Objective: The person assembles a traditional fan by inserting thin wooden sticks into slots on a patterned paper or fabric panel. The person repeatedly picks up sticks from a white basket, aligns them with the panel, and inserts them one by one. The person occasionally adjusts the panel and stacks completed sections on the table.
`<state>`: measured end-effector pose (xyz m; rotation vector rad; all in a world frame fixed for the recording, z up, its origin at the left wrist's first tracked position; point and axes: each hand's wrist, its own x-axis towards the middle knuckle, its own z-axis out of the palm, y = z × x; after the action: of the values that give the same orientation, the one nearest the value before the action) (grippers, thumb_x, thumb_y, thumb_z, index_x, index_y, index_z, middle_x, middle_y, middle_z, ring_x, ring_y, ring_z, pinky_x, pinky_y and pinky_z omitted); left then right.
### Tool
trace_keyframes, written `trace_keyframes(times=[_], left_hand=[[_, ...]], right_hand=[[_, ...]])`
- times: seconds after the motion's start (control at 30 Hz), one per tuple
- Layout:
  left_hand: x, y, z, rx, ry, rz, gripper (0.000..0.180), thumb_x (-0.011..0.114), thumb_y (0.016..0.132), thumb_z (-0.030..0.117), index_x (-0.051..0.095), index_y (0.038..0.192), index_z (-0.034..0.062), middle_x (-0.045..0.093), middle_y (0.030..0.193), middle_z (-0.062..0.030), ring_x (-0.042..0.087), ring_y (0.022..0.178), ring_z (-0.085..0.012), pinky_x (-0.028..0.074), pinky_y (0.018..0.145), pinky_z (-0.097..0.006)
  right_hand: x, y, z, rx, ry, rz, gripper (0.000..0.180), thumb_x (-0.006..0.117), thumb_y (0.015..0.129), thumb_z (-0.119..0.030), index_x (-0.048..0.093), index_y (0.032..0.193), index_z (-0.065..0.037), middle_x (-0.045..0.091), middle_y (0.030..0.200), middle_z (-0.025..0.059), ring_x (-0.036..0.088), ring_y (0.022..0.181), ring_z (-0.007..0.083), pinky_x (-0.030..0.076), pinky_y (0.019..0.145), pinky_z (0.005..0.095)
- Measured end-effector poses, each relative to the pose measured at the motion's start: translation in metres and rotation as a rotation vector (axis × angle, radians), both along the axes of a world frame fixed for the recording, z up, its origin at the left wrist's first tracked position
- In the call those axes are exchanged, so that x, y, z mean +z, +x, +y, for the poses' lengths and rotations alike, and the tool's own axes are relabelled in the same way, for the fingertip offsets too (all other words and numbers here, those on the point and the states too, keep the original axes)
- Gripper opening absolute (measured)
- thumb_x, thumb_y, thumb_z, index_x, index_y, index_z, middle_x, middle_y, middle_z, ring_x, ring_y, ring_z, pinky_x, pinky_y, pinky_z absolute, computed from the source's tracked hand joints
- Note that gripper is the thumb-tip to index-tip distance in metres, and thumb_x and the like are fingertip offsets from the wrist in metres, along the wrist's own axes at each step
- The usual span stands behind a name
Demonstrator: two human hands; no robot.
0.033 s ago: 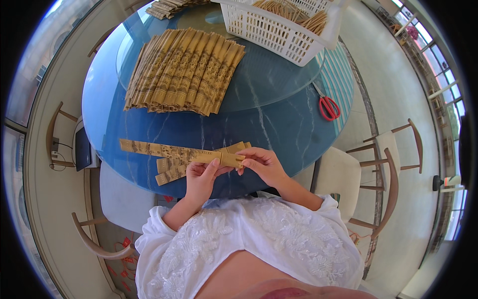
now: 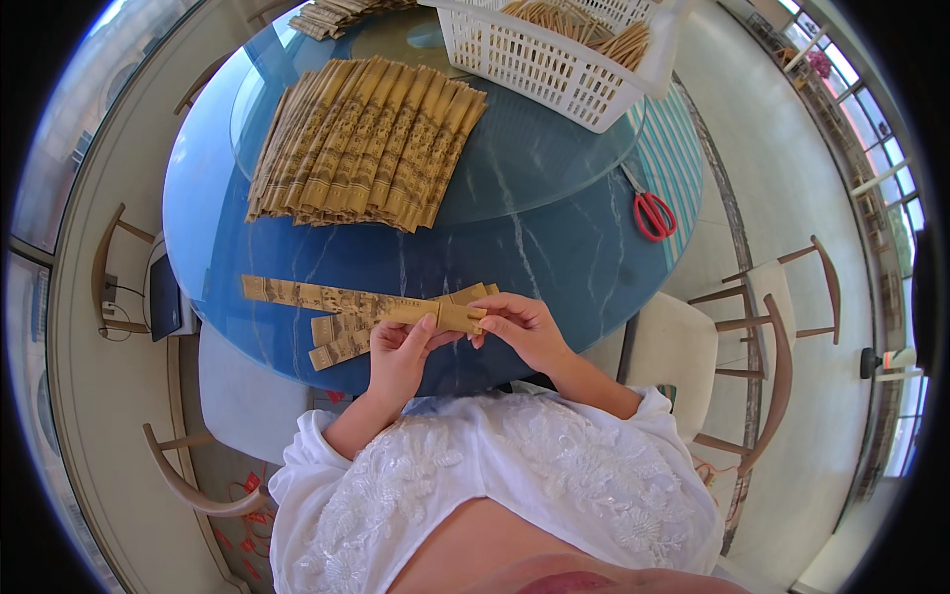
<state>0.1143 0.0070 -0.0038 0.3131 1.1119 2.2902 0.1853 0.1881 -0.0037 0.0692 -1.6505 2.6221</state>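
Note:
My left hand (image 2: 399,354) pinches a long, narrow, brown paper sleeve (image 2: 327,297) with dark printing between thumb and fingers. At the sleeve's right end, my right hand (image 2: 526,333) closes thumb and fingertips on it. The sleeve stretches out to the left over the near part of the table. Beneath it lie a few more paper sleeves (image 2: 339,350), crossing at an angle and partly covered by the held one and my left hand. Farther off, a thick fanned pile of the same sleeves (image 2: 366,144) rests on the glass turntable.
A round blue marbled table (image 2: 574,267) carries a glass turntable (image 2: 495,188). A white slotted basket (image 2: 544,74) holds thin wooden sticks (image 2: 623,46). Red-handled scissors (image 2: 653,215) lie at the right. Another sleeve pile (image 2: 341,15) sits at the far edge. Chairs (image 2: 673,346) surround the table.

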Motion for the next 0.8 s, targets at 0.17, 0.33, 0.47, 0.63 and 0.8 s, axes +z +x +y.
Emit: trace_keyframes(times=[0.17,0.33,0.47,0.63,0.8], left_hand=[[-0.003,-0.004,0.003,-0.002,-0.052,0.013,0.017,0.05,0.094,0.008,0.06,0.104,-0.0029,0.066,0.1,-0.0166,0.066,0.091,-0.0273,0.055,0.083,-0.041],[-0.006,-0.01,0.003,0.018,-0.096,0.052,0.018,0.049,0.095,0.007,0.06,0.104,-0.004,0.065,0.101,-0.0178,0.066,0.091,-0.0284,0.054,0.083,-0.041],[-0.006,-0.016,0.002,0.021,-0.114,0.065,0.017,0.05,0.094,0.007,0.06,0.103,-0.0043,0.065,0.1,-0.0172,0.066,0.091,-0.0274,0.055,0.083,-0.041],[-0.009,-0.037,-0.009,0.076,-0.259,0.237,0.015,0.052,0.093,0.005,0.06,0.102,-0.0045,0.066,0.098,-0.0142,0.066,0.089,-0.0246,0.055,0.082,-0.041],[-0.006,-0.07,-0.016,0.213,-0.128,0.249,0.015,0.053,0.092,0.005,0.062,0.101,-0.003,0.067,0.095,-0.0114,0.066,0.087,-0.0238,0.055,0.082,-0.044]], right_hand=[[0.003,-0.008,0.002,-0.018,0.084,0.046,0.022,0.055,0.091,-0.003,0.058,0.112,0.004,0.063,0.093,0.0105,0.061,0.08,0.0153,0.05,0.074,0.0259],[0.005,-0.016,0.005,-0.007,0.125,0.028,0.021,0.056,0.091,-0.004,0.061,0.111,0.002,0.065,0.09,0.008,0.061,0.077,0.0111,0.049,0.071,0.0224],[0.004,-0.024,0.008,0.001,0.174,0.018,0.02,0.057,0.09,-0.005,0.062,0.109,0.001,0.066,0.09,0.007,0.061,0.076,0.0102,0.05,0.071,0.022],[0.026,-0.035,0.022,-0.022,0.503,-0.028,0.022,0.056,0.09,-0.002,0.06,0.111,0.002,0.064,0.098,0.0102,0.061,0.083,0.013,0.05,0.076,0.0251],[0.086,-0.084,0.096,-0.568,0.794,0.247,0.022,0.061,0.087,-0.004,0.062,0.109,-0.003,0.066,0.09,0.0061,0.062,0.083,0.0105,0.048,0.076,0.0221]])
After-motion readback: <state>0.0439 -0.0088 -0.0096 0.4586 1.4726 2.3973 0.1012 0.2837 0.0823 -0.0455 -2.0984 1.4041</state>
